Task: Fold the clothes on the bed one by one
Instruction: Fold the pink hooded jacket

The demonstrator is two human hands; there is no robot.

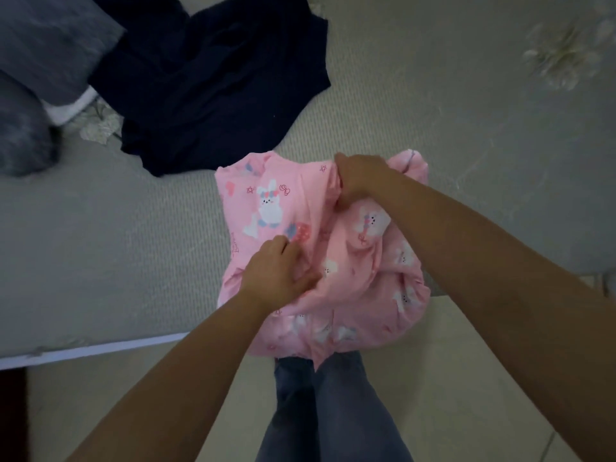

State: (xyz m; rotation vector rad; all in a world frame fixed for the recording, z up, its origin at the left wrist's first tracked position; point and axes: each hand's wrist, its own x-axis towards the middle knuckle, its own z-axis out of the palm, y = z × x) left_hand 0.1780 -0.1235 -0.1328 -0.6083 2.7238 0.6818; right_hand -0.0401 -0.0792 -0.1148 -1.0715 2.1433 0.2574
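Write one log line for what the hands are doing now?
left hand: presses pink garment | right hand: grips its top fold | navy garment: unfolded

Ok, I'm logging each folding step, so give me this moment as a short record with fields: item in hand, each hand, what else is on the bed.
item in hand: pink garment with a rabbit print, bunched and partly hanging over the bed edge
left hand: left hand rests on the near part of the pink cloth, fingers bent; grip unclear
right hand: right hand grips a gathered fold at the far side
still waiting: dark navy garment, lying unfolded farther back
surface: bed with a pale cover
also there: grey pillow at the far left
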